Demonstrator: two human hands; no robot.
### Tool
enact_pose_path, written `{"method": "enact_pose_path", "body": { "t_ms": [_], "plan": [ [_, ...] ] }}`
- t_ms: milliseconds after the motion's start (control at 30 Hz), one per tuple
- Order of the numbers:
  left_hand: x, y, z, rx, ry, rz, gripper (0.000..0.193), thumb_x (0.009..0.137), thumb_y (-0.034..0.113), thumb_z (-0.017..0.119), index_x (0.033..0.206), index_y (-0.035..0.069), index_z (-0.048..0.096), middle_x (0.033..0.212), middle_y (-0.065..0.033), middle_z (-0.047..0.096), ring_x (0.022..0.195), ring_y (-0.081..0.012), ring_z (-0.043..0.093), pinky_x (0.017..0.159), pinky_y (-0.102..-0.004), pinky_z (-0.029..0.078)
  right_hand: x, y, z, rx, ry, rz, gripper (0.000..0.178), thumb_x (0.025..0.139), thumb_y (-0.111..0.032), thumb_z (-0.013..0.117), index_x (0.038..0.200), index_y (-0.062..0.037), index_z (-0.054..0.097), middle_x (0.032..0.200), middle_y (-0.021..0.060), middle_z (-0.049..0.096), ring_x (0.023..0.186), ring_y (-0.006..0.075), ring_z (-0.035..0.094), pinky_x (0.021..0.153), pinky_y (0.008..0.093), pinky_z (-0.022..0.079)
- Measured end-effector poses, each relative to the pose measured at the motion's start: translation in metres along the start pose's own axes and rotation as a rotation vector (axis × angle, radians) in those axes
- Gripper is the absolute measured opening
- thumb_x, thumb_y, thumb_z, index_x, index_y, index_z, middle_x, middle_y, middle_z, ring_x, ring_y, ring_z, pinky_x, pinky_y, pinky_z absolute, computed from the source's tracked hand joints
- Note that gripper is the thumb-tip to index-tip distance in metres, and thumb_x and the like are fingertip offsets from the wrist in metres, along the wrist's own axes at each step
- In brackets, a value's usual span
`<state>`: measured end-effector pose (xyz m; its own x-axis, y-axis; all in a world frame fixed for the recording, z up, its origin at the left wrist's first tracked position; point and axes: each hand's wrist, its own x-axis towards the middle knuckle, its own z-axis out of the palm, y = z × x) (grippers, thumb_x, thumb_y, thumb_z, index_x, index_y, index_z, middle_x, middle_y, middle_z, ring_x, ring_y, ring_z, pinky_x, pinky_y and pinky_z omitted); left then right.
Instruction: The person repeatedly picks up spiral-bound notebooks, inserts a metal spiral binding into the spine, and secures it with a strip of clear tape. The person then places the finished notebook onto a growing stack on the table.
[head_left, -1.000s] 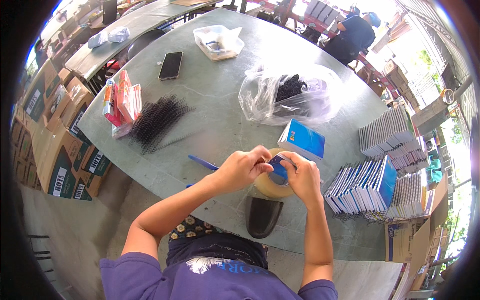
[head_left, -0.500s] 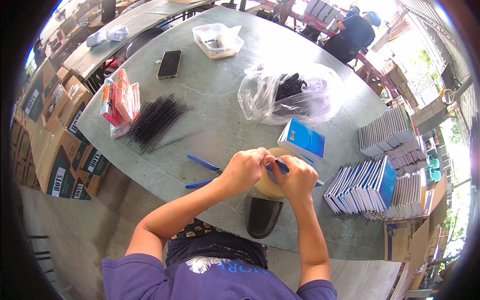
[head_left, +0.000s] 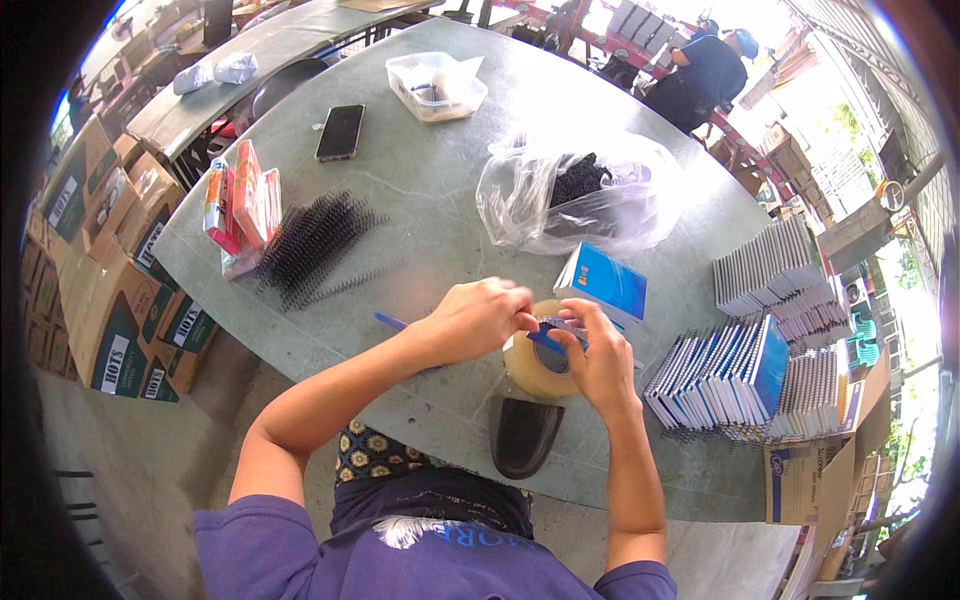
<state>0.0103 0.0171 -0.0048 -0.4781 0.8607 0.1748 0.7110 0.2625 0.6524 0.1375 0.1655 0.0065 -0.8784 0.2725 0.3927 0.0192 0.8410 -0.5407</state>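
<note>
My right hand (head_left: pixel 597 350) holds a small blue-covered notebook (head_left: pixel 546 338) between thumb and fingers; a thin coil seems to run along its upper edge. My left hand (head_left: pixel 487 318) is pinched close beside that coil; its fingertips are smeared, and anything between them is hidden. Under both hands lies a wide roll of clear tape (head_left: pixel 527 375). Blue-handled pliers (head_left: pixel 390 321) lie partly covered by my left forearm. Beyond my right hand rests a stack of blue notebooks (head_left: pixel 612 280). A dark, round-ended object (head_left: pixel 525 437) sits near the table edge.
Black spiral coils (head_left: pixel 318 245) lie at left beside red-and-white packs (head_left: pixel 245 200). Farther back are a phone (head_left: pixel 340 132), a plastic tub (head_left: pixel 435 88) and a clear bag of coils (head_left: pixel 580 195). Bound notebooks (head_left: pixel 718 372) crowd the right side; a person (head_left: pixel 705 75) works beyond.
My left hand has drawn slightly left and up, away from my right fingers. My right hand has opened out a little, showing more of the blue notebook. The left forearm covers more of the pliers.
</note>
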Motion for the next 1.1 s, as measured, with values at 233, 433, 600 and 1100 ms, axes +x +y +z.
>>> {"method": "enact_pose_path", "body": {
  "t_ms": [233,433,600,1100],
  "plan": [
    [0.003,0.006,0.001,-0.049,0.085,0.130,0.018,0.084,0.022,0.063,0.095,0.007,0.060,0.087,-0.0138,0.060,0.085,-0.0344,0.059,0.073,-0.0420,0.047,0.006,-0.003,-0.009,-0.220,-0.337,0.007,0.025,0.083,-0.022,0.064,0.103,-0.0069,0.060,0.091,0.0132,0.066,0.083,0.0301,0.065,0.069,0.0389,0.050],
    [0.008,0.003,0.012,0.064,0.309,0.270,0.018,0.076,0.018,0.068,0.087,0.009,0.058,0.080,-0.0090,0.056,0.084,-0.0288,0.054,0.074,-0.0391,0.046,0.007,0.006,-0.009,0.109,-0.179,-0.033,0.023,0.083,-0.015,0.063,0.105,-0.0073,0.060,0.092,0.0125,0.066,0.081,0.0286,0.065,0.071,0.0366,0.050],
    [-0.039,0.032,0.059,0.300,0.107,0.240,0.034,0.074,0.034,0.069,0.085,0.006,0.055,0.075,-0.0099,0.055,0.076,-0.0282,0.056,0.072,-0.0385,0.045,0.003,0.009,-0.009,0.115,0.032,-0.025,0.023,0.077,-0.002,0.068,0.099,-0.0025,0.063,0.091,0.0110,0.067,0.078,0.0220,0.065,0.073,0.0289,0.051],
    [-0.034,0.025,0.005,0.094,0.174,0.275,0.047,0.073,-0.005,0.062,0.119,0.007,0.059,0.101,-0.0146,0.062,0.092,-0.0290,0.060,0.078,-0.0344,0.050,-0.046,0.060,0.005,0.876,0.268,0.354,0.016,0.076,-0.007,0.074,0.089,0.0017,0.069,0.089,0.0094,0.070,0.084,0.0132,0.063,0.079,0.0248,0.049]
  ]
}}
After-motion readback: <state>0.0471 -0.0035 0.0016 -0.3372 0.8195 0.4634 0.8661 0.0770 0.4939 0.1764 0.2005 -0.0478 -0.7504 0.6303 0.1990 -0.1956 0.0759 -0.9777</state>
